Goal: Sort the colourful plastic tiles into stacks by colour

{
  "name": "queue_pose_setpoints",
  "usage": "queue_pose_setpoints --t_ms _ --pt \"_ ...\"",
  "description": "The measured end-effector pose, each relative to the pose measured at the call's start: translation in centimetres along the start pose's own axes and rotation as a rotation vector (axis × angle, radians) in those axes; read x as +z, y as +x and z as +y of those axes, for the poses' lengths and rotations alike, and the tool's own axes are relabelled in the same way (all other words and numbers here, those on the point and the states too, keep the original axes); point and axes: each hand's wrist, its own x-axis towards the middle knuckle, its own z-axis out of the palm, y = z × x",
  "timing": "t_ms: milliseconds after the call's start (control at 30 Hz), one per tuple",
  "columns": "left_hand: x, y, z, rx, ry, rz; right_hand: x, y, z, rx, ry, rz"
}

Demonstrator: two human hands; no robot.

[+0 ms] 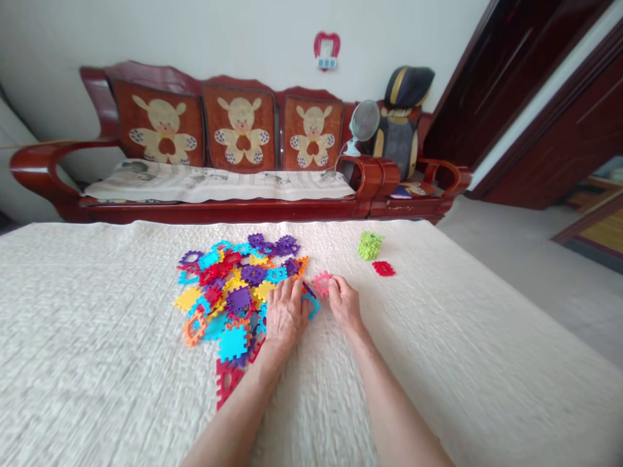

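Note:
My right hand [344, 302] pinches a pinkish-red interlocking puzzle tile [322, 283] with a cut-out middle, between thumb and fingers. At the right edge of a loose heap of tiles, my left hand [288, 312] lies palm down with its fingers stretched over the pieces. Purple tiles [239, 300], blue tiles [233, 342], yellow tiles [187, 299] and an orange tile [195, 327] are mixed in the heap; some are solid, others have holes. Farther right stands a stack of green tiles [370, 246], and a single red tile [383, 268] lies flat just in front of it.
A cream textured cloth [438, 363] covers the table. Behind its far edge is a dark red wooden sofa [219, 211] with bear-patterned cushions [239, 126]. A small fan [364, 122] stands by the armrest, beside a chair with a grey backrest [396, 143].

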Motion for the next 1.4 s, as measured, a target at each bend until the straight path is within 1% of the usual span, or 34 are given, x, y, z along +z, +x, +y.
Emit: queue_pose_setpoints --t_ms 100,167,233,300,367,400,467,533,667,733,833,1000,1100,1167,1267,1333,1400 --pt "0.3 -0.1 0.0 0.009 0.017 0.050 -1.3 0.2 0.6 -0.037 -0.302 0.042" --pt "0.5 -0.2 0.0 0.022 0.028 0.058 -2.0 0.3 1.0 -0.025 -0.383 0.060" --pt "0.6 -0.2 0.1 0.051 0.029 0.054 -2.7 0.4 1.2 -0.002 -0.369 -0.004" --pt "0.6 -0.3 0.2 0.098 0.023 0.034 -3.1 0.5 1.3 -0.002 -0.331 -0.121" --pt "0.4 -0.4 0.4 0.146 0.022 -0.016 -3.4 0.4 1.1 -0.026 -0.343 -0.196" --pt "0.3 -0.4 0.5 0.159 0.028 -0.051 -3.4 0.3 1.0 -0.039 -0.368 -0.203" --pt "-0.1 -0.4 0.7 0.156 0.050 -0.119 -3.2 0.1 0.8 -0.060 -0.417 -0.187" --pt "-0.4 -0.2 0.8 0.109 0.079 -0.157 -2.9 0.0 0.9 -0.086 -0.416 -0.167" --pt "-1.1 0.2 0.7 -0.041 0.141 -0.136 -2.7 0.2 2.1 -0.130 -0.341 -0.109" --pt "-1.5 0.5 0.4 -0.079 0.163 -0.114 -2.7 0.3 2.6 -0.164 -0.313 -0.089" --pt "-2.4 1.0 -0.5 -0.096 0.192 -0.105 -2.6 0.3 2.5 -0.193 -0.298 -0.084" --pt "-3.9 1.9 -3.3 -0.184 0.229 -0.051 -2.0 0.1 1.6 -0.097 -0.403 -0.024" --pt "-3.8 2.0 -4.4 -0.212 0.243 -0.107 -1.6 0.3 2.1 -0.130 -0.395 -0.020" --pt "-3.3 2.0 -4.8 -0.212 0.250 -0.131 -1.4 0.6 2.6 -0.175 -0.306 0.012" --pt "-2.7 1.9 -5.0 -0.195 0.252 -0.112 -1.4 0.9 3.2 -0.226 -0.127 0.102" --pt "-2.5 1.9 -5.1 -0.198 0.252 -0.095 -1.9 1.1 3.3 -0.234 -0.051 0.141" --pt "-2.3 1.8 -5.3 -0.189 0.245 -0.095 -3.0 1.8 3.7 -0.208 -0.030 0.186"
